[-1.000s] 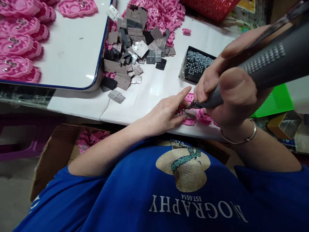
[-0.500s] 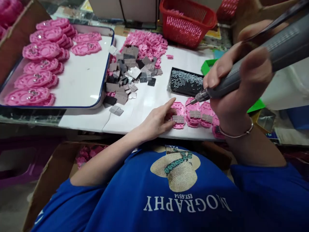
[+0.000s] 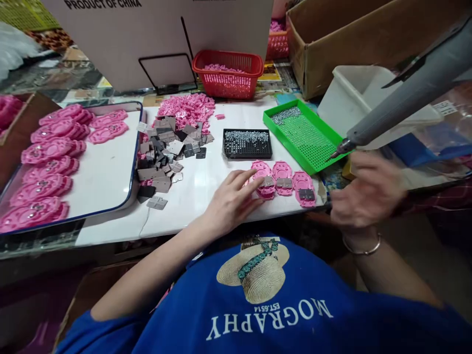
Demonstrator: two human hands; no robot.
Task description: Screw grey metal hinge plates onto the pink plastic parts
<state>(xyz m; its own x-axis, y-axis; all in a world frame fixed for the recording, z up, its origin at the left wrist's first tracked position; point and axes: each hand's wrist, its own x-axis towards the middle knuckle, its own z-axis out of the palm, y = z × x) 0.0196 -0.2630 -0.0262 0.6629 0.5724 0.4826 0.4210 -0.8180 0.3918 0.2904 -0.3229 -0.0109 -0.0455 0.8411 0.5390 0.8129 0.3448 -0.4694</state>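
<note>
1. The left hand (image 3: 230, 200) is held partly open, its fingers spread and its fingertips laid on the left one of three pink casings (image 3: 283, 171).
2. These casings are lined up at the near edge of the counter (image 3: 199, 194); each is fitted with a plate, grey on the left and middle ones, dark on the right one.
3. The right hand (image 3: 367, 189) is seen blurred, to the right of the row; how far it is opened, and whether anything is held, cannot be told.
4. Above it, a grey power screwdriver (image 3: 400, 101) is slanted, its bit pointed down to the left over the near corner of a green tray (image 3: 304, 136).
5. Just beyond the casings, a black screw tray (image 3: 247, 150) is placed; in the green tray, screws are gathered at the far left.
6. To the left, loose metal plates (image 3: 160, 184) are heaped against small pink parts (image 3: 186, 110).
7. Farther left, stacked pink shells (image 3: 47, 151) are held in a blue-rimmed white tray (image 3: 105, 182).
8. At the far side, a red basket (image 3: 230, 89) is filled with pink pieces.
</note>
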